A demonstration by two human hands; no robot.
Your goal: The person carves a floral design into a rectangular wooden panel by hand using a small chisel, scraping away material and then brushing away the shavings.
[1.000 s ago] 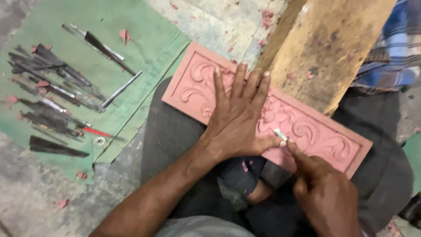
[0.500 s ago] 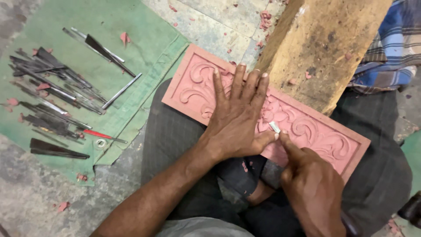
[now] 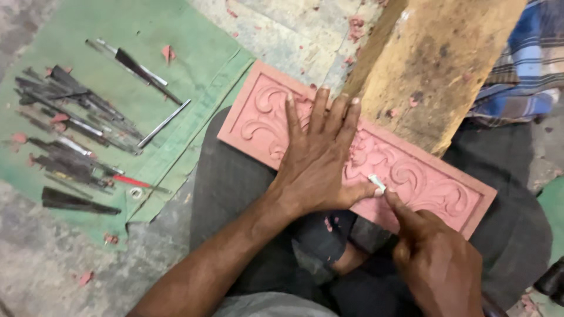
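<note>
Fingers of left hand [image 3: 320, 158] spread flat, pinning pink carved panel [image 3: 411, 170] across lap. Right hand [image 3: 437, 264] fingers pinch small pale tool [image 3: 376, 183] at scrollwork. Best: short light strokes, panel braced, thumb guiding tip. Metal tools [image 3: 76, 141] on green cloth [image 3: 194, 64].

We see a rough grey concrete floor [image 3: 35, 276], stained and scattered with small pink crumbs [image 3: 86, 277]; a green cloth [image 3: 194, 53] lies spread over it at the left, creased along its edge; a thick, worn wooden beam [image 3: 440, 64] slants across the upper right; beside it a blue checked cloth [image 3: 523, 64] lies bunched; light falls evenly, with soft shadows.
</note>
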